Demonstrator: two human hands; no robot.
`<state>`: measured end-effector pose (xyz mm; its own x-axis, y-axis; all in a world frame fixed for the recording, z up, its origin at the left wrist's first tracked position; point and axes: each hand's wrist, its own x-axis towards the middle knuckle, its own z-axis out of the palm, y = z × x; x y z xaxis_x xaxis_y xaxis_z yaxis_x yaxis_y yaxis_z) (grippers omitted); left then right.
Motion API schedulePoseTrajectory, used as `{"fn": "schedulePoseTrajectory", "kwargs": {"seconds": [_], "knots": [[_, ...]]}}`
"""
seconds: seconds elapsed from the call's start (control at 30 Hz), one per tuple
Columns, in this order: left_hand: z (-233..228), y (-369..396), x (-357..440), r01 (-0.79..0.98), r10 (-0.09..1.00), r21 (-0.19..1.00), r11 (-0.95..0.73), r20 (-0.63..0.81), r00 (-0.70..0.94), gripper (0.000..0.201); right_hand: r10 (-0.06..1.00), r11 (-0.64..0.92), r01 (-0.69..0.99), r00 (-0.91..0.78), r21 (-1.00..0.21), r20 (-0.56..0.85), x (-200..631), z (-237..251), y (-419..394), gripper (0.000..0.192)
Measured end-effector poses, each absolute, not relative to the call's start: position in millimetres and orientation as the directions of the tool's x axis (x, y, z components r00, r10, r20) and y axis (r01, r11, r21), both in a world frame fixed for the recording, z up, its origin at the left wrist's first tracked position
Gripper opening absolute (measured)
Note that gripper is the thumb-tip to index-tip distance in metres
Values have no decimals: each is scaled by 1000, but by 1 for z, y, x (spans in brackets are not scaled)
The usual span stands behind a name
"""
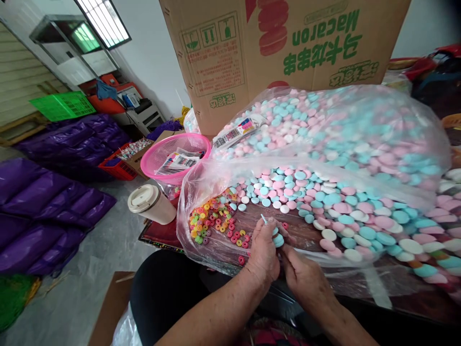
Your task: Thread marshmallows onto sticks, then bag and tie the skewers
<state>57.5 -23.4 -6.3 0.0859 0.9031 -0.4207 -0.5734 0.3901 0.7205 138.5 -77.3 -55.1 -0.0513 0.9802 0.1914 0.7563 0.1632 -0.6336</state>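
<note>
My left hand (264,245) is closed around a candy skewer (278,240), with pale blue round pieces showing between the fingers and a thin light stick tip poking out above. Against the lower end of the same skewer, my right hand (304,274) has its fingers pinched together; part of the grip is hidden. Just beyond both hands, small colourful ring candies (216,221) lie scattered on clear plastic at the left. Pink, blue and white button-shaped candies (334,206) spill from a large clear plastic bag (396,120) toward the right.
A lidded cup (153,204) and a pink mesh basket (201,144) holding printed wrappers stand left of the candies. Behind the bag rises a big cardboard Macaron box (230,62). Purple wrapped bundles (43,211) lie on the floor at left, near a green crate (65,105).
</note>
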Motion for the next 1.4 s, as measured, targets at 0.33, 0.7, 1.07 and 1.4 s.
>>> {"fn": "schedulePoseTrajectory", "kwargs": {"seconds": [0.33,0.7,1.07,1.4], "knots": [[1,-10,3,74,998,996,57,-60,34,48,958,207,671,10,-712,288,164,-45,-61,28],[-12,-11,-56,965,968,218,-143,-173,183,20,980,181,663,-64,-726,186,154,-51,-73,31],[-13,-9,-47,422,989,896,137,-149,-4,12,987,157,786,-136,-599,80,146,-39,-83,33],[-5,-15,-19,-134,927,923,361,-371,-58,14,992,129,871,-114,-473,60,146,-35,-85,30]]}}
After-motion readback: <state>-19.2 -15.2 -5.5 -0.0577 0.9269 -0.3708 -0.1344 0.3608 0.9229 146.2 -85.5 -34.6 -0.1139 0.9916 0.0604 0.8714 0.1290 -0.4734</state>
